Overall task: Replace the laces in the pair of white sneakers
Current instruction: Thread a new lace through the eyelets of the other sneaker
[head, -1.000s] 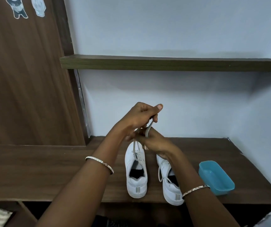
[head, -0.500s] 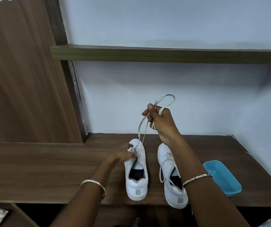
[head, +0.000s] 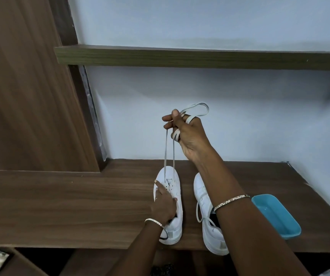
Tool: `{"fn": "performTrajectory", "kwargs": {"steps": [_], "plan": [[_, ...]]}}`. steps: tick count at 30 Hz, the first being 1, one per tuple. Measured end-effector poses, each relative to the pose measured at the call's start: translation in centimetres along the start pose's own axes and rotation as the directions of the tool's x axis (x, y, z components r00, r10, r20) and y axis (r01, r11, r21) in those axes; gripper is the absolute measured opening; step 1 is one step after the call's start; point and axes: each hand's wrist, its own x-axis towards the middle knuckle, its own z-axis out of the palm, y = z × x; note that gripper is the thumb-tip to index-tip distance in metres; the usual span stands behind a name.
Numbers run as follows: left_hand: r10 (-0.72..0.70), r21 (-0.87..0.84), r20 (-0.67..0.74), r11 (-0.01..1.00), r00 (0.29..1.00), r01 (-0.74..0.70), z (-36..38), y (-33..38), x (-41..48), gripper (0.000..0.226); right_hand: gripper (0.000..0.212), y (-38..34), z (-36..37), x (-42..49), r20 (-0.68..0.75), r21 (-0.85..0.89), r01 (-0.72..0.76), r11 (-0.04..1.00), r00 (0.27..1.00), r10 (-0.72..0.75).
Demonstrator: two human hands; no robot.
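Note:
Two white sneakers stand side by side on the wooden desk (head: 80,206), toes toward the wall. My left hand (head: 164,204) presses down on the left sneaker (head: 173,226), fingers spread over its tongue and eyelets. My right hand (head: 188,134) is raised above it, shut on a white lace (head: 169,152) wound around the fingers; two strands run taut down to the lowest eyelets, and a loop sticks out past the hand. The right sneaker (head: 210,232) lies partly under my right forearm, its own lace loose.
A blue plastic tray (head: 275,216) sits at the desk's right, near the front edge. A dark wooden shelf (head: 200,57) crosses the wall above. A brown cupboard panel (head: 20,96) stands at the left. The pale wall closes off the back and right.
My right hand has stayed raised with the lace and pulled its strands taut. My left hand has come down from the lace onto the left sneaker and now holds it flat.

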Motion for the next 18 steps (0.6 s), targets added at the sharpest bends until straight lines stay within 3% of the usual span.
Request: {"fn": "performTrajectory", "kwargs": {"steps": [7, 11, 13, 15, 18], "plan": [[-0.056, -0.003, 0.045, 0.998, 0.997, 0.057, -0.2, 0.6, 0.2, 0.089, 0.038, -0.9, 0.4, -0.1, -0.019, -0.065, 0.004, 0.998, 1.000, -0.005], [-0.011, -0.057, 0.014, 0.998, 1.000, 0.012, -1.4, 0.3, 0.9, 0.069, 0.038, -0.2, -0.6, -1.0, 0.030, -0.122, 0.004, 0.993, 1.000, -0.001], [-0.020, -0.167, -0.060, 0.986, 0.998, 0.010, -2.3, 0.2, 0.5, 0.052, 0.037, 0.5, -1.6, -1.8, 0.060, -0.202, 0.004, 0.979, 0.998, 0.008], [-0.118, -0.277, -0.174, 0.959, 0.978, 0.066, -3.4, -0.1, 0.0, 0.048, 0.036, 1.3, -2.8, -2.7, 0.098, -0.355, 0.022, 0.935, 0.995, 0.014], [-0.109, -0.204, -0.288, 0.978, 0.951, 0.050, -4.4, -0.5, -0.8, 0.034, 0.035, 1.9, -4.5, -4.2, 0.158, -0.600, 0.048, 0.798, 0.986, 0.059]]}}
